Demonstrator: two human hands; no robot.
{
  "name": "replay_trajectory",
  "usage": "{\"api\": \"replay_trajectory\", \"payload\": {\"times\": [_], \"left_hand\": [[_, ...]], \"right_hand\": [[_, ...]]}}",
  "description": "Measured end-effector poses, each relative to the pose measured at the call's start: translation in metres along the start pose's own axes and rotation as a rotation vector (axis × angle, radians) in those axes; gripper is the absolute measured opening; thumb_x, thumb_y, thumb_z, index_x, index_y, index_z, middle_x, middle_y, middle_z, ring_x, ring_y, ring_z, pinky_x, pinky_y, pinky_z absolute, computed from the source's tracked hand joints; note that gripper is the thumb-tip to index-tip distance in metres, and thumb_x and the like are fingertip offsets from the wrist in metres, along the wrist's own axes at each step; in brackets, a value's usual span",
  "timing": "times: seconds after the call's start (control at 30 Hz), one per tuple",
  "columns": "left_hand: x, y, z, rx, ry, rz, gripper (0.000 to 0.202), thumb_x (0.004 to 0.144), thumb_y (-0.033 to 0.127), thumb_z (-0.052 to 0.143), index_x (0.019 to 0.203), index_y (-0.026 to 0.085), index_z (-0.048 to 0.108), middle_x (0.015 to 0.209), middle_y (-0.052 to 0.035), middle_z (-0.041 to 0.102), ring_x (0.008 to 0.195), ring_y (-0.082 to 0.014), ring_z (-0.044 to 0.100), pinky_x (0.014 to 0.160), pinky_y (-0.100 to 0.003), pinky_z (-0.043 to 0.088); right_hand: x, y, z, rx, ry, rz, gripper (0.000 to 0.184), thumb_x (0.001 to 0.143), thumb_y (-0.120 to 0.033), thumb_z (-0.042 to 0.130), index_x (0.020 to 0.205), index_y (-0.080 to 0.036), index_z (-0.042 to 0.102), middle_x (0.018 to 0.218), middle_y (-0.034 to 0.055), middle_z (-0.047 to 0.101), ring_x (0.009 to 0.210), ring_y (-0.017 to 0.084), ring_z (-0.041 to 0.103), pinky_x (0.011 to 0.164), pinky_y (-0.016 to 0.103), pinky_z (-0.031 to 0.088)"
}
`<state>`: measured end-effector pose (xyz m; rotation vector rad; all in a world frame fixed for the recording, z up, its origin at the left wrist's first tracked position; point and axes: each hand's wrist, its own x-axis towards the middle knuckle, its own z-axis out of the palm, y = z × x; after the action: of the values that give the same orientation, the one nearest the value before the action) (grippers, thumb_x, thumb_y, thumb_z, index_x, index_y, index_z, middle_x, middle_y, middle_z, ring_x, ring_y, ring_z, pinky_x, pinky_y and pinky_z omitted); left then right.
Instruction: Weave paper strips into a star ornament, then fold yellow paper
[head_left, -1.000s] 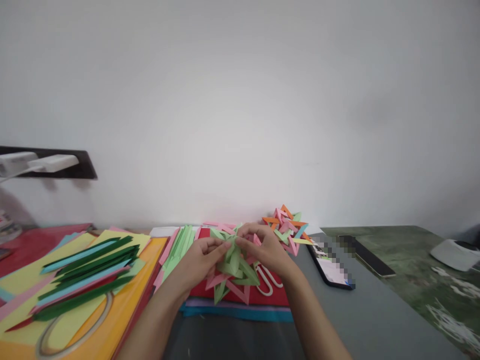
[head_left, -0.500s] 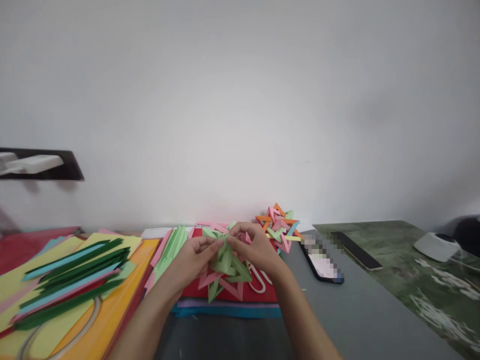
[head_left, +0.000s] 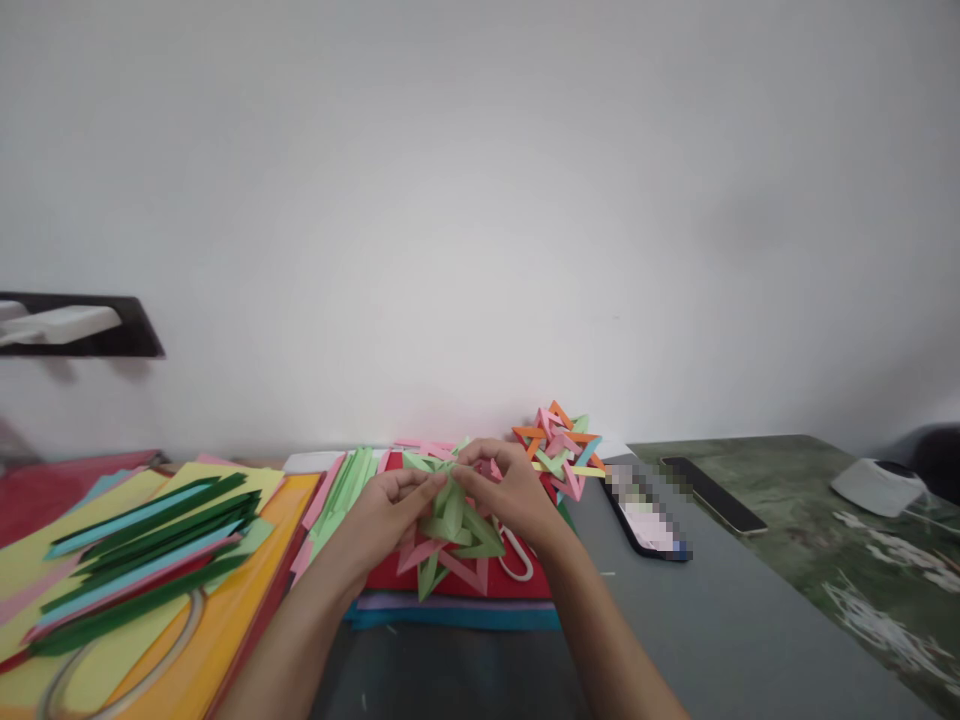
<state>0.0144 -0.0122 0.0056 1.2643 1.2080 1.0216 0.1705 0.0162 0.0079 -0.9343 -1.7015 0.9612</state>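
Note:
Both my hands meet over a green and pink woven paper star (head_left: 454, 540) held just above a stack of coloured sheets (head_left: 457, 605). My left hand (head_left: 386, 515) pinches a green strip at the star's top with thumb and fingers closed. My right hand (head_left: 506, 495) grips the same spot from the right, fingers curled round the folded strips. A finished multicoloured paper star (head_left: 559, 450) lies behind my right hand near the wall.
Dark green, blue and pink folded strips (head_left: 142, 560) lie on yellow and orange sheets at left. Light green strips (head_left: 349, 485) sit beside my left hand. A phone (head_left: 649, 515) and a second phone (head_left: 712, 490) lie on the right. A white object (head_left: 877, 485) sits far right.
The view has shifted slightly right and the hands with the star sit a little higher and further left in frame. Both hands keep their grip on the star.

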Motion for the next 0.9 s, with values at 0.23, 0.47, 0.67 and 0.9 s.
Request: {"api": "replay_trajectory", "payload": {"times": [0.23,0.47,0.67,0.9], "left_hand": [[-0.0015,0.0053,0.003,-0.041,0.018,-0.033,0.041,0.06,0.055,0.064,0.067,0.015,0.054,0.038,0.0115,0.035,0.032,-0.0025,0.021,0.034,-0.018,0.012],[-0.0015,0.003,0.0015,-0.062,-0.004,-0.037,0.042,0.059,0.055,0.065,0.067,0.015,0.054,0.037,0.0117,0.034,0.032,-0.002,0.02,0.035,-0.019,0.011],[-0.0029,0.0055,0.0035,-0.044,0.03,-0.039,0.042,0.058,0.056,0.065,0.067,0.016,0.054,0.036,0.0121,0.033,0.031,-0.0027,0.021,0.034,-0.019,0.011],[0.0008,-0.0004,0.0013,-0.048,0.006,-0.024,0.042,0.06,0.055,0.064,0.068,0.015,0.056,0.038,0.0105,0.037,0.032,-0.0028,0.023,0.035,-0.019,0.014]], "right_hand": [[0.0002,0.0006,-0.0005,-0.014,-0.024,-0.011,0.009,0.07,-0.026,0.058,0.066,-0.018,0.058,0.068,-0.0003,0.058,0.062,0.012,0.054,0.053,0.022,0.044],[0.001,-0.0018,0.0,0.028,-0.011,0.002,0.01,0.071,-0.026,0.057,0.067,-0.017,0.058,0.064,-0.0011,0.054,0.063,0.012,0.052,0.053,0.022,0.043],[0.0011,0.0001,0.0004,0.0,-0.024,-0.025,0.005,0.07,-0.022,0.056,0.066,-0.018,0.057,0.068,-0.0003,0.056,0.063,0.012,0.052,0.05,0.02,0.042],[0.0011,-0.0012,0.0032,-0.004,0.012,-0.017,0.008,0.069,-0.025,0.057,0.064,-0.018,0.057,0.066,-0.0004,0.055,0.063,0.012,0.051,0.05,0.021,0.042]]}}
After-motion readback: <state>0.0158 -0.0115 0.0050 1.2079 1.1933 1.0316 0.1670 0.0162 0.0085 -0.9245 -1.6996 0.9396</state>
